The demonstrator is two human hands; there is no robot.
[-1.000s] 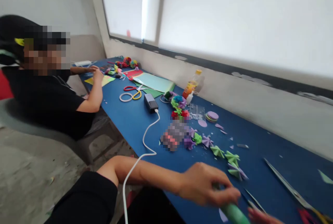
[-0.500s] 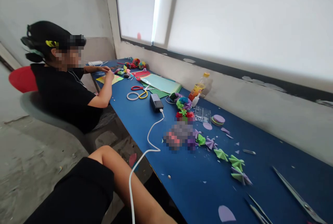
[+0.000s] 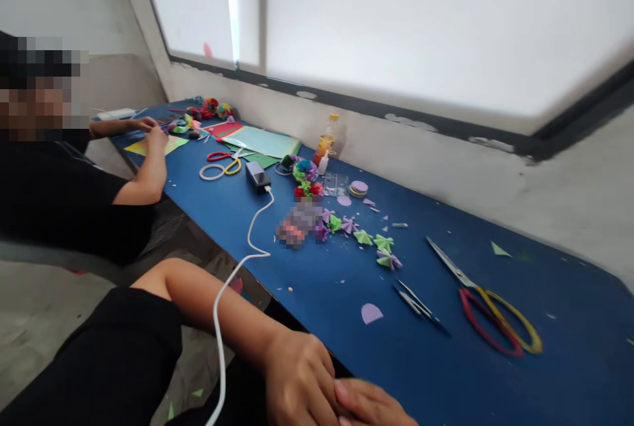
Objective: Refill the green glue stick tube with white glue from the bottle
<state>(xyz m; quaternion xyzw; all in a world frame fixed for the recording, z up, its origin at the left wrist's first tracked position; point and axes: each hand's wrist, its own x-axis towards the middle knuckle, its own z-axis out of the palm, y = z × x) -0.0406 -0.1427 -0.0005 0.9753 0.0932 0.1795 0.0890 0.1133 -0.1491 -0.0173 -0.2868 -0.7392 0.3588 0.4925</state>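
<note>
Down at the near edge of the blue worktop (image 3: pixel 347 320), the left hand (image 3: pixel 297 383) and right hand (image 3: pixel 371 406) rest together, touching, fingers loosely curled; whether they hold anything I cannot tell. Nearest them on the worktop lie a purple paper scrap (image 3: pixel 370 312) and thin tweezers (image 3: pixel 419 304), with red-and-yellow scissors (image 3: pixel 488 310) farther along, probably laid within easy reach. Folded paper fans (image 3: pixel 379 248) sit beyond. A white cable (image 3: pixel 232 281) crosses the left forearm.
</note>
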